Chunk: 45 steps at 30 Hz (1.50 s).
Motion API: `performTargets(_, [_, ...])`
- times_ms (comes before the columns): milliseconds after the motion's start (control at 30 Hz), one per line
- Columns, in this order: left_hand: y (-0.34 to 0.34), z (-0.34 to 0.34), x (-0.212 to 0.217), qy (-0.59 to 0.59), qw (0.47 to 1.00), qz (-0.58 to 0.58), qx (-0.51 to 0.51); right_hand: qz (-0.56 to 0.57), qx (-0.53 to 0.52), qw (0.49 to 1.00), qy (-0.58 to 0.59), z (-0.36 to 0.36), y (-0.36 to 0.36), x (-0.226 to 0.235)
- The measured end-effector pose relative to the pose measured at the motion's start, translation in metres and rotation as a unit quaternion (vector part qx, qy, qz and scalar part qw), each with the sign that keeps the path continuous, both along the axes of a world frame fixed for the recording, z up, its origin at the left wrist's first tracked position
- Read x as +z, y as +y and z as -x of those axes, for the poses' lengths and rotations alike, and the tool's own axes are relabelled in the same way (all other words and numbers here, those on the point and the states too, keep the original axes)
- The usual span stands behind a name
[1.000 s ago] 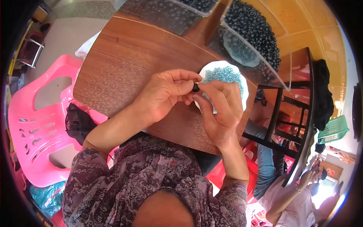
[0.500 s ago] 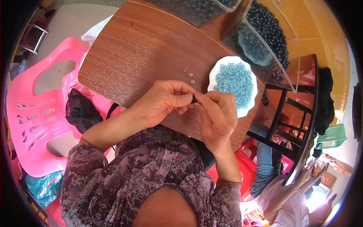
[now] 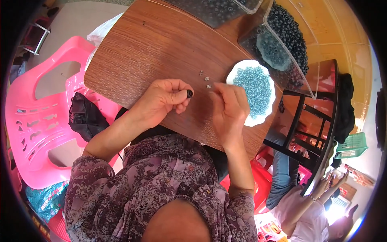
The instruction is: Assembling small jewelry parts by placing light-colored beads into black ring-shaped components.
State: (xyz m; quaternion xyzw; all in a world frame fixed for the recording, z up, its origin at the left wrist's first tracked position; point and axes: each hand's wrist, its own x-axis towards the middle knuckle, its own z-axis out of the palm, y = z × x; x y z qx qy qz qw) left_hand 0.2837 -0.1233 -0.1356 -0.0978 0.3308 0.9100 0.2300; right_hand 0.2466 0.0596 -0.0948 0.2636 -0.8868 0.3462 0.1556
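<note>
My left hand (image 3: 163, 101) pinches a small black round piece (image 3: 189, 94) between thumb and fingers above the brown wooden table (image 3: 149, 52). My right hand (image 3: 229, 108) has its fingertips down by three tiny clear rings (image 3: 206, 79) lying on the tabletop; whether it holds one I cannot tell. Just right of that hand sits a white scalloped dish (image 3: 262, 117) filled with small light-blue rings (image 3: 254, 84).
Clear plastic tubs of dark rings (image 3: 290, 36) stand at the far side of the table. A pink plastic chair (image 3: 36, 117) with a black bag (image 3: 84, 117) is on my left. Another person (image 3: 298, 209) sits low at the right near a dark wooden frame (image 3: 318, 121).
My hands were joined around the black piece; now they have separated. The right hand has reached toward the tiny rings on the table while the left keeps the black piece.
</note>
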Motion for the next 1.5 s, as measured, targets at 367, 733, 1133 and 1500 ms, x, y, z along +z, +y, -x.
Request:
performTargets(367, [-0.01,0.002,-0.005,0.019,0.999,-0.012,0.048,-0.281,0.024,0.955,0.088,0.049,-0.043,-0.021])
performTargets(733, [-0.006,0.005,-0.006,0.01,0.998,-0.058,0.037,-0.028,0.056,0.998,-0.026,0.044,-0.035,0.003])
performTargets(1133, [0.032,0.005,0.013,0.031,0.997,-0.071,0.009,0.274,0.034,0.939,-0.205,-0.012,0.008,0.015])
performTargets(1500, [0.058,0.006,0.02,0.046,0.998,-0.036,-0.01,0.292,-0.04,0.953,-0.075,-0.032,0.017,0.004])
